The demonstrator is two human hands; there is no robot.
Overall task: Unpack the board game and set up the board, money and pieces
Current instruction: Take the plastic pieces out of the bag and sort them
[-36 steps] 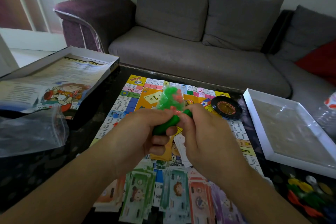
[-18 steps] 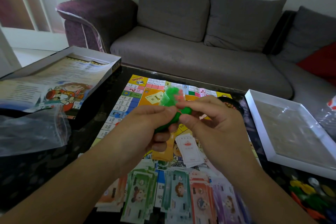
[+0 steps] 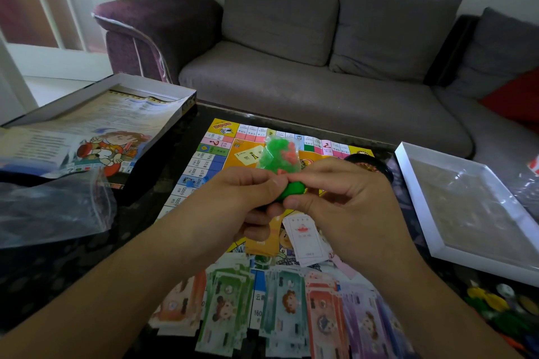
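Observation:
A small clear bag of green and red plastic pieces [image 3: 277, 156] is held up over the colourful game board [image 3: 215, 154], which lies flat on the dark table. My left hand [image 3: 233, 207] grips the bag's green lower end from the left, and my right hand [image 3: 344, 201] pinches it from the right. Stacks of paper money [image 3: 285, 309] in several colours lie in a row along the board's near edge. A white card stack [image 3: 306, 236] lies on the board under my right hand. A black roulette wheel [image 3: 364, 162] is partly hidden behind my right hand.
The box lid with the rule sheet [image 3: 96, 131] sits at the left, with an empty clear bag [image 3: 52, 207] in front of it. The white box tray [image 3: 466, 201] stands at the right. Coloured pawns [image 3: 501, 309] lie at the near right. A grey sofa [image 3: 320, 81] is behind the table.
Both hands with the bag have shifted slightly. My right hand has moved right, uncovering the white card stack and covering most of the roulette wheel.

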